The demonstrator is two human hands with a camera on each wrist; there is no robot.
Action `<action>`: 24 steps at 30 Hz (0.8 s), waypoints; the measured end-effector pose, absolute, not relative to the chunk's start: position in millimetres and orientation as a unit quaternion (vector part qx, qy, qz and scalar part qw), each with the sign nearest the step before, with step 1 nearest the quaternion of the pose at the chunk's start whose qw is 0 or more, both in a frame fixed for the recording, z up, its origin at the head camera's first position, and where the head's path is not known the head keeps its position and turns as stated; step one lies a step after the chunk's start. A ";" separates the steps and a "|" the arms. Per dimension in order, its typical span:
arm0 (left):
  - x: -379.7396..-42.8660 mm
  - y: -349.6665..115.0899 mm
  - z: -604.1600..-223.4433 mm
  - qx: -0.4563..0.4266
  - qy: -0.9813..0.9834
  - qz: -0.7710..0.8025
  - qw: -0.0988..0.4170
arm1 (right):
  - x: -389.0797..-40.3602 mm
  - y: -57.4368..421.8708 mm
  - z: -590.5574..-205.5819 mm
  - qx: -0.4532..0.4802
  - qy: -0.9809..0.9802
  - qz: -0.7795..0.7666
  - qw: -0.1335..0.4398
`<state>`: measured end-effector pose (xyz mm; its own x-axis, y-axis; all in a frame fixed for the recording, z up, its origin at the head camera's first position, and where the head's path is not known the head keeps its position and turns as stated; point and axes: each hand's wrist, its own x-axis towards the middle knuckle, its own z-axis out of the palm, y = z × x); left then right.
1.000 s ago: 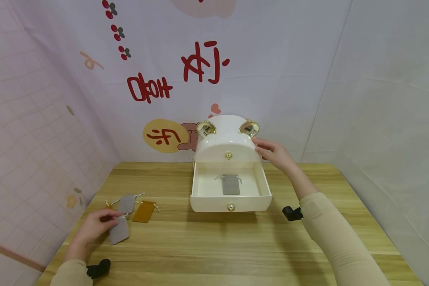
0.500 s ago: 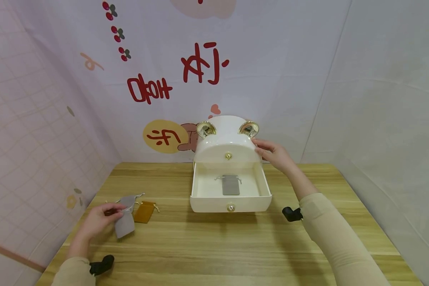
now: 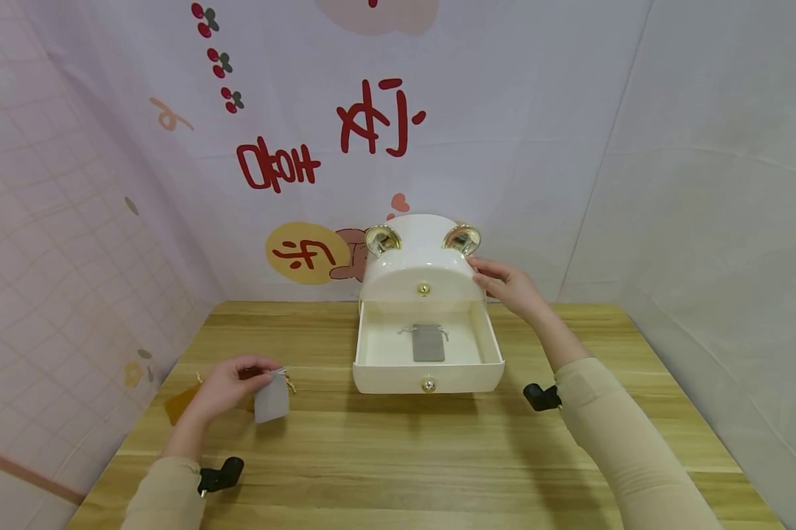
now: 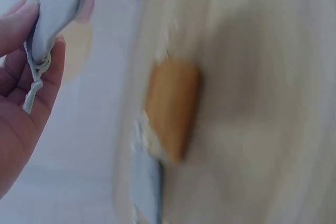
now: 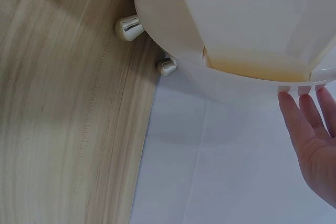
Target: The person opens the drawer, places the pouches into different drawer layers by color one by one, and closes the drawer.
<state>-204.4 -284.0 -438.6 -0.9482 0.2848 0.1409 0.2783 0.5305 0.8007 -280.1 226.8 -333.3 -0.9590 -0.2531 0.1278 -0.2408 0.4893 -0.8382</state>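
My left hand [image 3: 228, 386] pinches a small grey drawstring pouch [image 3: 272, 401] near its corded top, above the left part of the table. In the left wrist view, thumb and fingers grip that pouch [image 4: 59, 11], its knotted cord dangling. Below it lie a blurred orange pouch [image 4: 173, 106] and another grey pouch [image 4: 146, 184]. My right hand [image 3: 512, 288] rests with extended fingers against the right side of a white storage box [image 3: 414, 261] with gold ears. Its lower drawer [image 3: 384, 377] is pulled out, with a grey drawstring pouch [image 3: 428, 344] lying flat inside.
Another orange pouch [image 3: 181, 405] lies at the left, partly behind the left forearm. The box stands near the back edge of the wooden table [image 3: 398, 471], before a printed cloth backdrop [image 3: 517, 147]. Gold feet [image 4: 167, 51] is not visible there; the right wrist view shows a gold foot [image 5: 128, 28].
My left hand has lifted the grey pouch and carried it to the right, over the other pouches. The right hand, box and drawer have stayed put.
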 end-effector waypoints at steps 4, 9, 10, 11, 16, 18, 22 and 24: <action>-206.7 -261.9 -426.0 0.160 0.876 0.456 0.009 | -276.8 224.9 -330.9 -0.143 0.865 -0.481 0.006; -209.3 -236.6 -406.7 0.171 0.865 0.472 0.003 | -277.5 224.7 -331.1 -0.138 0.865 -0.482 0.004; -209.7 -232.0 -402.5 0.178 0.864 0.472 -0.001 | -279.1 225.7 -332.5 -0.139 0.865 -0.482 0.004; -210.1 -227.3 -398.5 0.184 0.863 0.471 -0.005 | -280.8 226.6 -334.2 -0.139 0.865 -0.482 0.004; -211.9 -204.0 -379.3 0.226 0.851 0.474 -0.030 | -298.2 236.0 -352.4 -0.139 0.863 -0.487 0.001; -212.6 -194.2 -372.1 0.236 0.845 0.479 -0.037 | -304.2 239.6 -359.3 -0.139 0.862 -0.487 -0.003; -213.2 -175.0 -360.5 0.243 0.844 0.476 -0.043 | -307.3 242.1 -364.3 -0.141 0.865 -0.481 -0.010; -213.1 -165.3 -354.3 0.249 0.844 0.472 -0.046 | -307.1 242.1 -364.1 -0.142 0.866 -0.480 -0.013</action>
<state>-213.1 -165.3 -354.3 -0.8719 0.3767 0.3130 0.4638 0.4297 0.7748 -307.1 242.1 -364.1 -0.9591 -0.2341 0.1591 -0.2590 0.4989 -0.8271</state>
